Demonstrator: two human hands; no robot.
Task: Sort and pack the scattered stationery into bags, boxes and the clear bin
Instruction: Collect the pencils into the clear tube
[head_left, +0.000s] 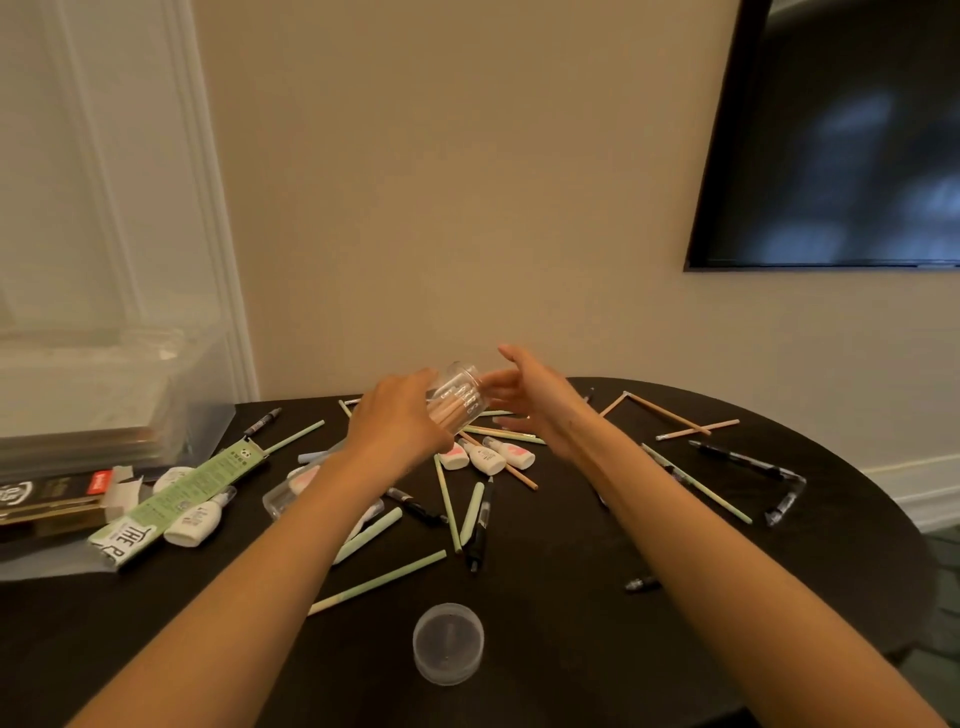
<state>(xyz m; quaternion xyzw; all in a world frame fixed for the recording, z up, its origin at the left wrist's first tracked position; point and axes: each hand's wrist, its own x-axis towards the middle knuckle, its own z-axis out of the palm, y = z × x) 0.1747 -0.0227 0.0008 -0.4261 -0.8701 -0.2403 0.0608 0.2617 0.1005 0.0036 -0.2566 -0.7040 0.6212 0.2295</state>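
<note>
My left hand (397, 415) grips a clear plastic tube (460, 392) holding several wooden pencils, lifted above the far middle of the dark table (571, 623). My right hand (530, 395) is beside the tube's open end, fingers straight and spread, holding nothing. The tube's round clear cap (448, 643) lies near the front edge. Green pencils (382, 579), wooden pencils (670, 413), black pens (480, 530) and white correction bottles (488, 457) lie scattered across the table.
A clear bin (104, 395) stands at the left, with a green pencil box (176, 496) and a dark box (52, 499) in front of it. A wall rises behind the table and a dark screen (841, 135) hangs at upper right.
</note>
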